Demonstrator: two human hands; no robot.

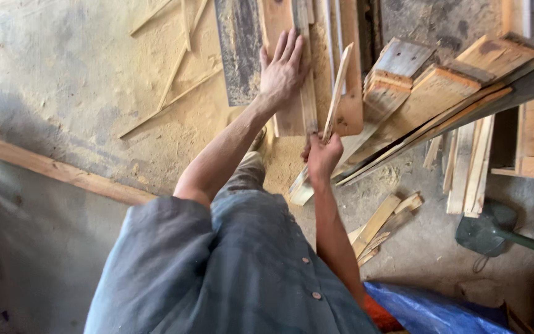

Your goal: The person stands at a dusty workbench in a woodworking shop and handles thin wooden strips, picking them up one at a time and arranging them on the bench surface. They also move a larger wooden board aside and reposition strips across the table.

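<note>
While the left hand (283, 69) lies flat and open on an upright plank (292, 117), the right hand (323, 156) has its grip closed on a thin wooden strip (336, 93) beside it, above the sawdust-strewn floor (63, 74). Sorting seems underway; setting the strip aside would call for a steady lift.

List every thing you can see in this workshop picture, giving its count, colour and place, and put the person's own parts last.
Flat pale wooden board: one, tan, top centre, under the left hand.
Thin pale wooden strip: one, light tan, centre, gripped at its lower part.
Stacked rough wooden planks: several, brown-grey, upper right.
Short wooden offcuts: several, pale, on the floor at right.
Long wooden batten: one, tan, left floor.
Dark green shovel: one, right floor.
Crumpled blue plastic sheet: one, bottom right.
Sawdust-strewn concrete floor: grey.
Left hand: flat on the board.
Right hand: closed round the strip.
</note>
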